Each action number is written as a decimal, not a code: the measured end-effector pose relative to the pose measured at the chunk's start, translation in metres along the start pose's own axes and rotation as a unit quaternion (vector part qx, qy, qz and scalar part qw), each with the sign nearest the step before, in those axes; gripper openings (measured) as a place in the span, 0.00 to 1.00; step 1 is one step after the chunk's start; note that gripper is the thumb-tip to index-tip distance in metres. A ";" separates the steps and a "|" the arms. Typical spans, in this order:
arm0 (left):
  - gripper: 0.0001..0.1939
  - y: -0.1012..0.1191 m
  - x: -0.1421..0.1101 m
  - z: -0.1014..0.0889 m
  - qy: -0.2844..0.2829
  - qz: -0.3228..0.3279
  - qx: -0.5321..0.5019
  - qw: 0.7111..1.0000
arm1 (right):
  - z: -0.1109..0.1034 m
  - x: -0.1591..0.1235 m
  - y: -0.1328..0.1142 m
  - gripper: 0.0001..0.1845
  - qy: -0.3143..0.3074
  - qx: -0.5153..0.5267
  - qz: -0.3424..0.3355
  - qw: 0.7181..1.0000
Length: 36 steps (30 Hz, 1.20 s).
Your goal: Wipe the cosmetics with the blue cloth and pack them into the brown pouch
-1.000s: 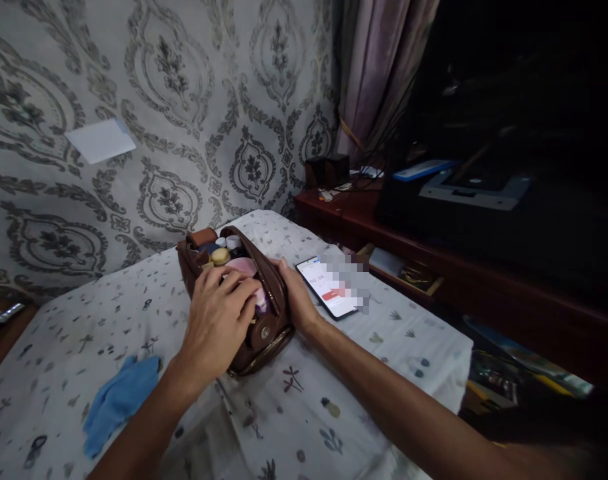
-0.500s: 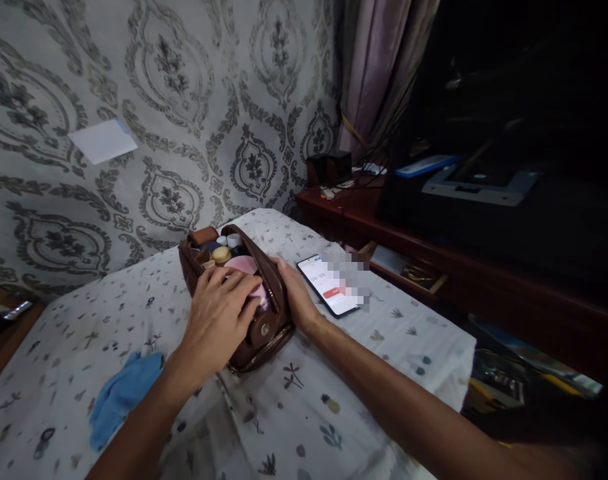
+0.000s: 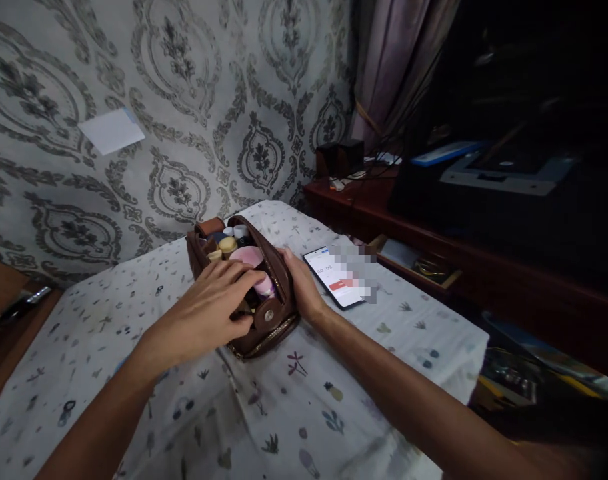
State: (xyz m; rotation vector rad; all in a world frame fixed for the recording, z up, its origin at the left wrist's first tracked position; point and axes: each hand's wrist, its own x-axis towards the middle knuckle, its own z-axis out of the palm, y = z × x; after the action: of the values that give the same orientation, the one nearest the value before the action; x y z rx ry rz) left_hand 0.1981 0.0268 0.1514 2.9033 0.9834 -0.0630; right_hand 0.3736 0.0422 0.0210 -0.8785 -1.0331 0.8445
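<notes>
A brown leather pouch (image 3: 277, 320) lies unzipped on a patterned white cloth (image 3: 264, 413). Inside show a pink round case (image 3: 247, 255), a yellow lid (image 3: 227, 245) and small white caps (image 3: 241, 231). My left hand (image 3: 209, 303) reaches into the pouch from the near side, fingers curled down among the contents; what they touch is hidden. My right hand (image 3: 300, 287) lies against the pouch's right wall, fingers pressed on its rim, holding it steady.
A phone (image 3: 334, 277) with a lit screen lies just right of the pouch. A dark wooden cabinet (image 3: 434, 247) with boxes and cables stands at the right. Patterned wallpaper with a white paper slip (image 3: 111, 131) is behind. The cloth's right edge drops off near a cluttered floor.
The view has shifted left and down, and the blue cloth at lower left is out of sight behind my left arm. My left fingers have dug a little deeper into the pouch.
</notes>
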 end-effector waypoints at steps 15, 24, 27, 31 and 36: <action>0.06 0.022 -0.001 0.005 0.010 -0.022 0.172 0.985 | 0.000 -0.001 -0.003 0.33 -0.001 0.006 0.015 1.000; 0.13 0.024 0.000 0.004 -0.099 -0.038 0.209 0.972 | -0.001 -0.001 -0.002 0.32 -0.007 0.003 0.008 1.000; 0.11 0.027 0.002 -0.001 -0.102 -0.037 0.175 0.979 | 0.000 -0.001 -0.003 0.33 -0.004 -0.001 0.007 1.000; 0.05 0.024 0.002 0.000 -0.040 -0.052 0.106 0.992 | 0.000 -0.002 -0.004 0.33 -0.002 0.000 0.013 1.000; 0.04 0.018 0.003 0.002 0.030 -0.104 0.011 0.994 | 0.000 -0.002 -0.003 0.33 -0.003 0.009 0.020 1.000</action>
State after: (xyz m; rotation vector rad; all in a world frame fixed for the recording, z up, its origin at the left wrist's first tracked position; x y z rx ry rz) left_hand 0.2116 0.0139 0.1504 2.8269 1.3008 0.0017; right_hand 0.3734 0.0393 0.0236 -0.8845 -1.0139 0.8893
